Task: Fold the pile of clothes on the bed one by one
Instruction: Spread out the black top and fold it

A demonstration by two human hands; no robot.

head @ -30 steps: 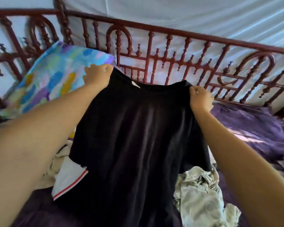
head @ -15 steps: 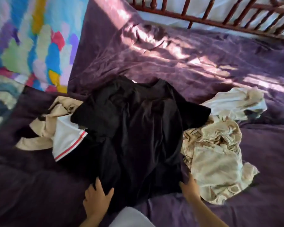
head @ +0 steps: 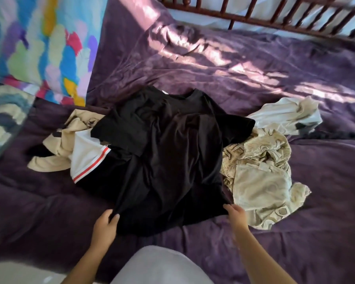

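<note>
Pinching near hem of crumpled black short-sleeved T-shirt [head: 168, 156] w/ L hand [head: 105, 224], thumb & fingers curled on fabric. Touching hem's other corner w/ R hand [head: 235, 215]; blurred, so can't tell if gripping. Lies spread btwn and beyond both hands on wrinkled purple bedspread [head: 275, 249], collar at far end. Just right of R hand: cream patterned garment [head: 260, 177]. Beyond L hand, partly under shirt: white cloth w/ red stripes [head: 86, 158], beige garment [head: 64, 140].
</note>
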